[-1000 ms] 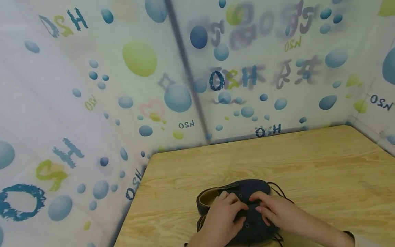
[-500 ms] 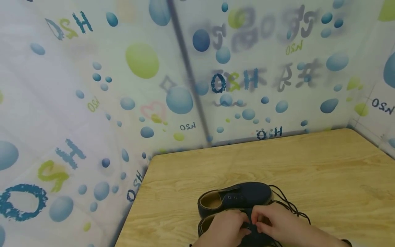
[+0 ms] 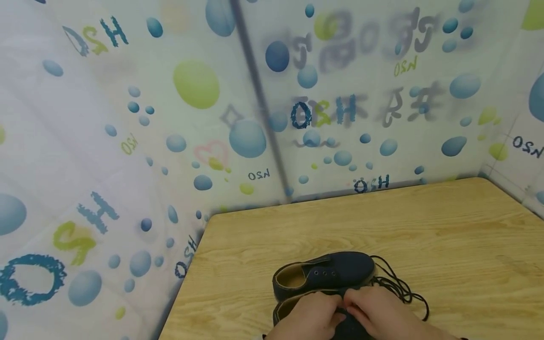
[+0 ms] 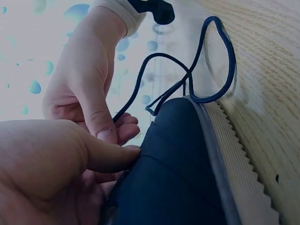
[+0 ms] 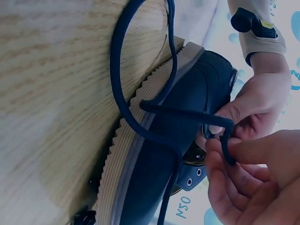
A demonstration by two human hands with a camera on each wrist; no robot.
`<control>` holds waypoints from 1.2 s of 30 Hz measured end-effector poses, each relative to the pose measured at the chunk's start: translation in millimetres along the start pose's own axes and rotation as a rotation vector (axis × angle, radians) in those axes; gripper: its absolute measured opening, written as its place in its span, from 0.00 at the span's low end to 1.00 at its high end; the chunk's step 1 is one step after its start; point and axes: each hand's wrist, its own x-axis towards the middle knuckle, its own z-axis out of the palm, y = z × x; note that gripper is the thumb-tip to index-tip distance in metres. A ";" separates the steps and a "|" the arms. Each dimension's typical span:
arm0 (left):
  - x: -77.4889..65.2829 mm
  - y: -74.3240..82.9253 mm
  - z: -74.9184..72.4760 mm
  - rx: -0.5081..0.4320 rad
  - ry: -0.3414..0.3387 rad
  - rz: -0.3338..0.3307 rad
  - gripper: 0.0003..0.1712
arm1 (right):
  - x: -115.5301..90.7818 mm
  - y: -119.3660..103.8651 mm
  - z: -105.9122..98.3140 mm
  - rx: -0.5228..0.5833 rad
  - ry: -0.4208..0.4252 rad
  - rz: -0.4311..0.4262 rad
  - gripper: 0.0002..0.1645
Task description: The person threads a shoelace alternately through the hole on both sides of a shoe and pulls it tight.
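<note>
A dark navy shoe (image 4: 173,173) with a ridged pale sole lies nearest me on the table, partly covered by both hands in the head view. My left hand (image 3: 308,316) grips the upper of this shoe near its lace opening, thumb on the outside. Close beside it, my right hand (image 3: 380,309) pinches the end of a dark shoelace (image 5: 187,115) between thumb and fingers, at the edge of the upper. The matching shoe (image 3: 352,267) stands just behind, its row of eyelets showing.
Loose dark laces (image 3: 395,288) lie in loops by the toes of the shoes. The wooden table (image 3: 238,245) runs back to a white curtain (image 3: 361,156) printed with blue and green drops, which also hangs along the left side.
Both hands have moved from across the two shoes to the nearer one, uncovering the farther shoe. The right hand has come closer to the left hand.
</note>
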 end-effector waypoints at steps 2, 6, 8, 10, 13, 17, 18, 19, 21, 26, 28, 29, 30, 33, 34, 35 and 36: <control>0.2 -1.0 0.8 -0.042 -0.008 0.000 0.08 | 0.3 -1.2 2.0 -0.034 0.012 0.003 0.07; -0.3 -2.7 2.4 -0.145 -0.055 -0.020 0.04 | -0.2 -3.2 5.9 -0.044 -0.010 0.023 0.08; -1.0 -2.8 3.0 -0.152 -0.077 -0.026 0.05 | -0.8 -3.7 7.1 -0.026 -0.020 0.027 0.08; -1.5 -2.7 2.6 -0.159 -0.095 -0.034 0.04 | -1.1 -3.6 7.3 -0.025 -0.021 0.029 0.09; -1.5 -2.8 1.7 -0.125 -0.104 -0.025 0.01 | -0.6 -3.0 6.3 -0.020 -0.027 0.028 0.09; -0.8 -4.1 1.0 -0.114 -0.109 -0.022 0.03 | 1.0 -3.1 7.2 0.006 -0.052 0.021 0.11; -0.7 -4.2 1.2 -0.112 -0.107 -0.022 0.04 | 1.3 -3.4 7.9 0.009 -0.057 0.020 0.11; -0.5 -4.0 1.3 -0.107 -0.104 -0.025 0.05 | 1.5 -3.7 8.7 0.006 -0.055 0.016 0.12; 0.1 -2.9 1.8 -0.105 -0.094 -0.033 0.06 | 1.7 -4.2 9.8 -0.009 -0.044 0.012 0.13; 1.7 0.8 4.1 -0.116 -0.067 -0.071 0.07 | 2.1 -3.0 8.8 0.027 -0.048 0.003 0.12; 2.1 0.2 4.9 -0.121 -0.066 -0.072 0.07 | 2.4 -2.9 9.0 0.038 -0.043 -0.007 0.11; 2.5 -0.6 4.9 -0.134 -0.070 -0.070 0.07 | 2.7 -3.1 9.2 0.037 -0.041 -0.010 0.11; 2.6 -1.3 4.9 -0.141 -0.075 -0.070 0.07 | 2.9 -3.5 9.4 0.029 -0.033 -0.013 0.11; 3.0 -2.5 4.2 -0.156 -0.086 -0.067 0.07 | 3.6 -4.5 9.9 0.002 -0.018 -0.009 0.10; 2.9 -2.1 4.0 -0.155 -0.088 -0.070 0.07 | 3.8 -4.6 9.9 -0.002 -0.019 -0.006 0.10; 3.0 -1.6 3.6 -0.151 -0.088 -0.070 0.07 | 4.0 -4.9 9.8 -0.003 -0.025 0.002 0.10; 3.0 -1.2 3.4 -0.144 -0.088 -0.069 0.07 | 4.1 -5.0 9.8 -0.006 -0.028 0.006 0.10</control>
